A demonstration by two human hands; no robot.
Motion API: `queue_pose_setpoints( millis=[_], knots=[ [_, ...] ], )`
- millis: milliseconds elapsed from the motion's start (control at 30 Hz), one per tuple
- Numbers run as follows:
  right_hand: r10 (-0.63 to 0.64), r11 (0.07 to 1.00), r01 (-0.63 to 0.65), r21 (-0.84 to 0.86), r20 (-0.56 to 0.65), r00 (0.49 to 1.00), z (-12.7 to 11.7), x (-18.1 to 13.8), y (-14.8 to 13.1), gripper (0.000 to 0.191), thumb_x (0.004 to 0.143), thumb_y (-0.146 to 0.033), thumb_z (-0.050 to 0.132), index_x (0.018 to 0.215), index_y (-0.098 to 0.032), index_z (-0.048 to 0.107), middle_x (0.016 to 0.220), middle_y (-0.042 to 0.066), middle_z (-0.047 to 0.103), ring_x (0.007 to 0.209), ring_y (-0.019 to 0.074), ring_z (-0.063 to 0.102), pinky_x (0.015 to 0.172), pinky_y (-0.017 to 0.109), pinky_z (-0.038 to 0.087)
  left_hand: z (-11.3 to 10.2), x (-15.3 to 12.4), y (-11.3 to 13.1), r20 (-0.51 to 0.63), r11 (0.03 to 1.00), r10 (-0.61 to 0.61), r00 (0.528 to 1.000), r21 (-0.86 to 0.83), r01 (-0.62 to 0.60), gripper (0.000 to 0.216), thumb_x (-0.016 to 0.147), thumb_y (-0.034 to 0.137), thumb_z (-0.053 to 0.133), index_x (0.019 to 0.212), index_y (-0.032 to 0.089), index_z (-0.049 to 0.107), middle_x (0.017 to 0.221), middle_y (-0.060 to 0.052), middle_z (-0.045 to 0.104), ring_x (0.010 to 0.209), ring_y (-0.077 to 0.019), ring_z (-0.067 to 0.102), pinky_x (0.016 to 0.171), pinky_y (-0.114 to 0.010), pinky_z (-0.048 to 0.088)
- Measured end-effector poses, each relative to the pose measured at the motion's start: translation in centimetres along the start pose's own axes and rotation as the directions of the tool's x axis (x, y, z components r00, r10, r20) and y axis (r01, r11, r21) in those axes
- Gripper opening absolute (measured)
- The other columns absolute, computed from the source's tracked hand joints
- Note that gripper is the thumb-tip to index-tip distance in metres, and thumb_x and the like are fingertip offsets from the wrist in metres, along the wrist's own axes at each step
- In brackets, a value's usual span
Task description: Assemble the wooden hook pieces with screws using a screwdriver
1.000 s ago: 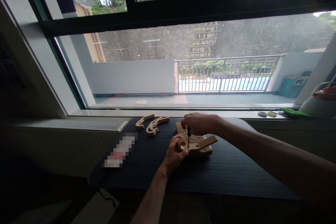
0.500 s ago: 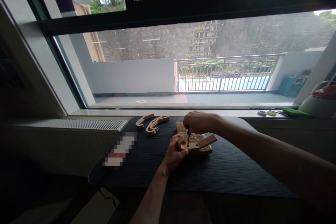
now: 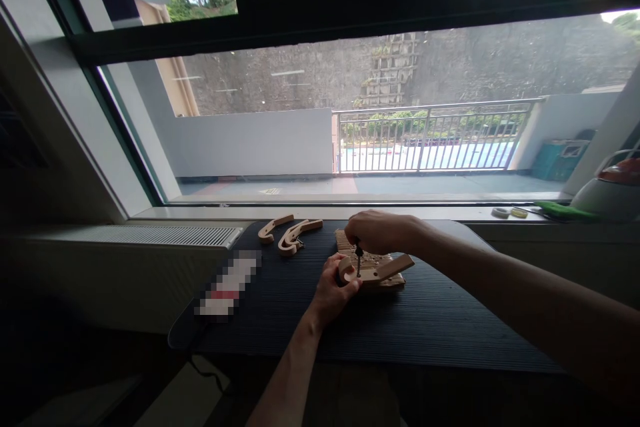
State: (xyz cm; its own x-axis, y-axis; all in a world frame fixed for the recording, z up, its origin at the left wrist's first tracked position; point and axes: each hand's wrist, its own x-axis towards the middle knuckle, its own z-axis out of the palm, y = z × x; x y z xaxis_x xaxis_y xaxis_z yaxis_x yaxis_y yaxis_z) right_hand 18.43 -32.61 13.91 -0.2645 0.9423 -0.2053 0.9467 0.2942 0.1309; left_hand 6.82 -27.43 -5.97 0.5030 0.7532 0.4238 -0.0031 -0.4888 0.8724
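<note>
My left hand is closed round the curled end of a pale wooden hook, its thumb along the near side. The hook rests on a block of layered corrugated cardboard, its straight arm pointing up to the right. Above it, my right hand grips a screwdriver by the handle, which the fingers mostly hide. The dark shaft stands nearly upright, its tip at the hook's flat part beside my left fingers. Whether a screw sits under the tip is too small to tell.
More curved wooden hooks lie at the back left of the dark table. A blurred-out flat item is at the left. On the windowsill sit tape rolls, a green object and a white kettle-like vessel.
My right hand has shifted slightly left and turned a little on the screwdriver handle. My left hand and the wooden hook stay in place; the camera view has moved very slightly.
</note>
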Motion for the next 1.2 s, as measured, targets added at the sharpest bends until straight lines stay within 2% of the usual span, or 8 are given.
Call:
queue_pose_setpoints(
  millis=[300, 500, 600, 700, 767, 900, 1200],
  knots=[
    [0.001, 1.0, -0.001, -0.017, 0.012, 1.0, 0.0, -0.2, 0.0, 0.025, 0.076, -0.006, 0.053, 0.094, -0.011, 0.07, 0.087, 0.007, 0.067, 0.073, 0.0133, 0.054, 0.063, 0.025, 0.036, 0.0, 0.0, 0.0, 0.003, 1.0, 0.015, 1.0, 0.0, -0.015, 0.016, 0.07, 0.02, 0.067, 0.084, 0.017, 0.061, 0.118, -0.008, 0.05, 0.116, -0.0239, 0.047, 0.103, -0.037, 0.033],
    [0.043, 0.998, -0.042, -0.038, 0.029, 0.999, -0.4, -0.3, -0.6, 0.019, 0.078, -0.01, 0.052, 0.084, -0.005, 0.07, 0.077, 0.01, 0.066, 0.064, 0.0134, 0.053, 0.057, 0.026, 0.035, 0.1, 0.1, -0.3, -0.004, 1.0, 0.009, 1.0, -0.001, -0.009, 0.017, 0.07, 0.021, 0.068, 0.084, 0.017, 0.06, 0.118, -0.008, 0.049, 0.115, -0.0235, 0.047, 0.102, -0.037, 0.034],
    [0.05, 0.998, -0.049, -0.026, 0.024, 0.998, -0.6, -0.3, -0.7, 0.019, 0.077, -0.011, 0.054, 0.086, -0.006, 0.07, 0.08, 0.011, 0.067, 0.067, 0.0143, 0.054, 0.058, 0.026, 0.035, 0.1, 0.0, -0.3, -0.001, 1.0, 0.012, 1.0, -0.006, -0.012, 0.017, 0.07, 0.021, 0.067, 0.085, 0.017, 0.06, 0.118, -0.008, 0.049, 0.114, -0.0229, 0.048, 0.102, -0.036, 0.034],
    [0.034, 0.999, -0.034, 0.011, 0.005, 0.999, -0.7, -0.4, -0.5, 0.028, 0.075, -0.009, 0.056, 0.1, -0.011, 0.068, 0.095, 0.009, 0.067, 0.078, 0.0148, 0.055, 0.061, 0.024, 0.037, 0.1, 0.0, -0.2, 0.002, 1.0, 0.008, 1.0, -0.015, -0.008, 0.017, 0.07, 0.02, 0.067, 0.085, 0.017, 0.06, 0.118, -0.008, 0.05, 0.113, -0.0227, 0.049, 0.101, -0.036, 0.035],
    [0.02, 0.999, -0.02, 0.029, -0.01, 1.0, -0.7, -0.5, -0.3, 0.031, 0.074, -0.008, 0.056, 0.102, -0.013, 0.067, 0.099, 0.007, 0.067, 0.08, 0.0143, 0.055, 0.061, 0.023, 0.037, 0.1, 0.0, -0.1, 0.003, 1.0, 0.0, 1.0, -0.018, 0.0, 0.017, 0.069, 0.02, 0.068, 0.085, 0.017, 0.061, 0.118, -0.007, 0.05, 0.114, -0.0229, 0.049, 0.101, -0.035, 0.035],
    [-0.002, 1.0, 0.003, 0.031, -0.027, 1.0, -0.4, -0.3, 0.1, 0.025, 0.074, -0.007, 0.055, 0.092, -0.012, 0.07, 0.091, 0.006, 0.068, 0.075, 0.0134, 0.055, 0.061, 0.024, 0.036, 0.0, 0.0, 0.1, 0.003, 1.0, -0.006, 1.0, -0.015, 0.006, 0.018, 0.07, 0.02, 0.067, 0.086, 0.017, 0.061, 0.119, -0.007, 0.05, 0.115, -0.023, 0.048, 0.102, -0.036, 0.035],
    [0.022, 1.0, -0.022, 0.005, -0.008, 1.0, -0.3, -0.4, 0.1, 0.021, 0.075, -0.008, 0.054, 0.088, -0.011, 0.07, 0.083, 0.007, 0.067, 0.068, 0.0129, 0.054, 0.059, 0.024, 0.036, 0.0, -0.1, -0.1, -0.003, 1.0, -0.004, 1.0, -0.023, 0.004, 0.017, 0.07, 0.022, 0.068, 0.085, 0.018, 0.062, 0.119, -0.007, 0.05, 0.116, -0.023, 0.047, 0.103, -0.036, 0.033]
  ],
)
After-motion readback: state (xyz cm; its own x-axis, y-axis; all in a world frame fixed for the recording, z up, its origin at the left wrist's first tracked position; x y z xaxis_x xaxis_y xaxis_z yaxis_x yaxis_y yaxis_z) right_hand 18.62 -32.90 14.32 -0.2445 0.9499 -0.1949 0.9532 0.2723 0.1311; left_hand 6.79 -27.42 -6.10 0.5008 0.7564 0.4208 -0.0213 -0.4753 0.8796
